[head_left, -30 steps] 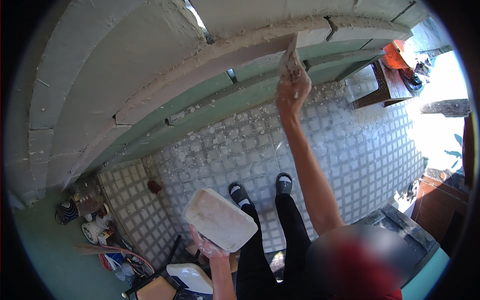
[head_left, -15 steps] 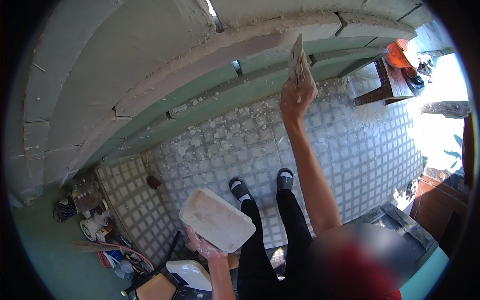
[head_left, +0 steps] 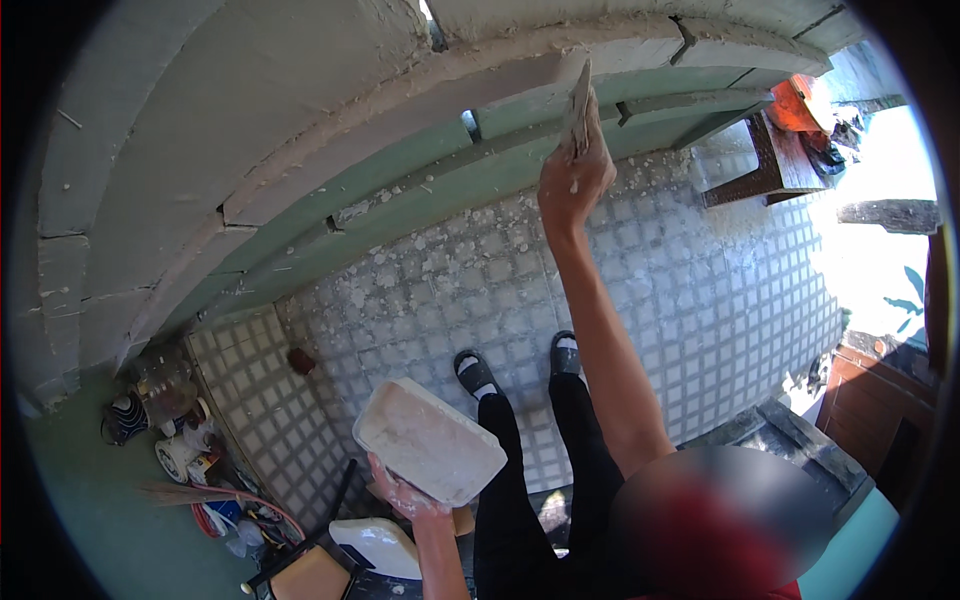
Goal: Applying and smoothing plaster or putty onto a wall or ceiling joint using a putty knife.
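My right hand [head_left: 578, 183], arm stretched forward, is closed round a putty knife [head_left: 580, 112] smeared with pale filler. Its blade tip points up at the lower edge of a plastered ledge [head_left: 470, 82] on the wall; whether it touches cannot be told. Low in front of me, my left hand [head_left: 405, 493] grips the near side of a white rectangular plastic tub [head_left: 425, 440]. The tub is tilted, and a whitish coat of filler lines its inside. White smears mark the left hand's fingers too.
Pale crumbs litter the tiled floor [head_left: 440, 270] below the wall. At the far right stands a wooden table [head_left: 785, 160] with an orange container [head_left: 798, 105]. Bottles, cords and other clutter [head_left: 215, 480] lie at the left. A chair [head_left: 310, 575] is at the lower left.
My right hand and the putty knife have shifted slightly left and up along the ledge. The tub stays in my left hand, nearly where it was.
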`<state>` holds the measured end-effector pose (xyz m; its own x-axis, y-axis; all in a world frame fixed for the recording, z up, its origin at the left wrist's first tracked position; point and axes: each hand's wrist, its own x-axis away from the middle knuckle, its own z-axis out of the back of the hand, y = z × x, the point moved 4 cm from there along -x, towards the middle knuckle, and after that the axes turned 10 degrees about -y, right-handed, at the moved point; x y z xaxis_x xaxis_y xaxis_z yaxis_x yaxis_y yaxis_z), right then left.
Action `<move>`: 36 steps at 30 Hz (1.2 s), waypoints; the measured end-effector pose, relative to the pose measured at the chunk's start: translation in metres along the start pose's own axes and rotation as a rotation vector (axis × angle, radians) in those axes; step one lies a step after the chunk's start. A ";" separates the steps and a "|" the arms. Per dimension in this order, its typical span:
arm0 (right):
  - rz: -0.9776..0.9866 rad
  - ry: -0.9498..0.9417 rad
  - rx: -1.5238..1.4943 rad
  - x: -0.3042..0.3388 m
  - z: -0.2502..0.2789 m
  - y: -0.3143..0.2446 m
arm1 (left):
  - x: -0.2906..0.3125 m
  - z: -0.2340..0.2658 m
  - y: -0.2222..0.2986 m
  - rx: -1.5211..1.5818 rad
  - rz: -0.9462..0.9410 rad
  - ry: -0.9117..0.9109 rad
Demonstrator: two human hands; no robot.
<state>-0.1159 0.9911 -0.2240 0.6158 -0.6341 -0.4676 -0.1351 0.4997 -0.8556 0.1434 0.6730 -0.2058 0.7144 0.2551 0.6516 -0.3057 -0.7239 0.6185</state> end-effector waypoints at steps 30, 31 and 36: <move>-0.109 -0.023 0.141 -0.052 0.060 0.052 | 0.020 -0.015 -0.016 -0.030 0.003 -0.098; -0.103 -0.021 0.144 -0.062 0.061 0.055 | 0.021 -0.017 -0.019 -0.026 0.006 -0.103; 0.035 -0.229 0.238 -0.045 0.032 0.034 | 0.028 -0.017 -0.028 -0.005 0.029 -0.100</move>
<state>-0.1235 1.0554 -0.2246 0.7762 -0.4782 -0.4109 0.0089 0.6599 -0.7513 0.1618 0.7111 -0.1973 0.7642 0.1686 0.6226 -0.3304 -0.7267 0.6023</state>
